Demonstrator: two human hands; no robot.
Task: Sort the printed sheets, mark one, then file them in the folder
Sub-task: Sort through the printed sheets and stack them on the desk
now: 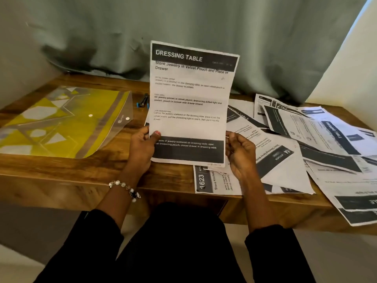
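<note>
The sheet (189, 103) I hold hides most of the marker (143, 101); the loose sheets (318, 144) run off the right edge.

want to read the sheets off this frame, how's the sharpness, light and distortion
Head view: the held sheet has a legible "DRESSING TABLE" headline, but its small print is smeared; the loose sheets at right are mostly too blurred and skewed to read. Light is dim and warm, with a soft sheen on the folder. Wide-angle bending bows the table edge.

Held sheet (191, 103) reads "DRESSING TABLE" — lying sheet (216, 180), "1623".
</note>
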